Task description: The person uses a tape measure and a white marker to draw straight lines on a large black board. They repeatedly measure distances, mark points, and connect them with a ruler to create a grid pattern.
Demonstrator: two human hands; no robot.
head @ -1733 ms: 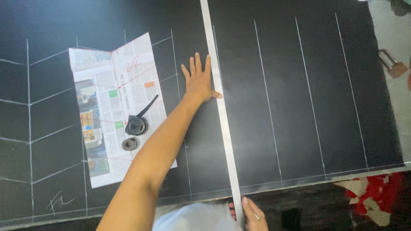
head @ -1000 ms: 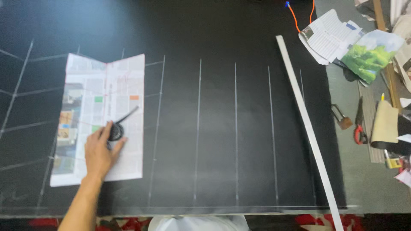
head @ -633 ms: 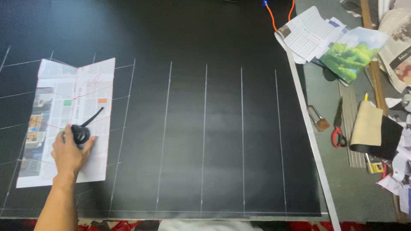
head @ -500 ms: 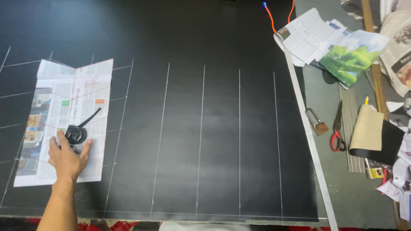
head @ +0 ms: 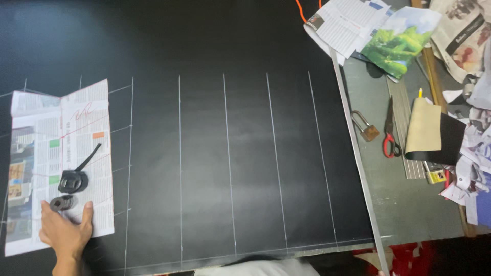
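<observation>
At about eight o'clock in the view, the left hand (head: 65,231) lies flat on the folded newspaper (head: 59,163), fingers loosely spread and closed on nothing, its fingertips right up against a small black cap (head: 62,203). Just above that cap, at twelve o'clock from it, sits a black round pot (head: 73,181) with a thin dark stick (head: 88,158) slanting out toward one o'clock. The newspaper rests on the left edge of a big black sheet (head: 204,76), and the sheet carries pale chalk lines (head: 227,163) running top to bottom, evenly spaced across the middle. Over at three o'clock, a long metal straightedge (head: 355,153) lies along the sheet's right border, tilted slightly. Beyond it, on the grey table (head: 409,204), there's a brass padlock (head: 367,132), red-handled scissors (head: 391,138) just beside it, and a tan-and-black roll (head: 434,133). Up at one o'clock, loose papers (head: 342,23) and a green picture (head: 401,41) are piled together. The right hand is out of view.
</observation>
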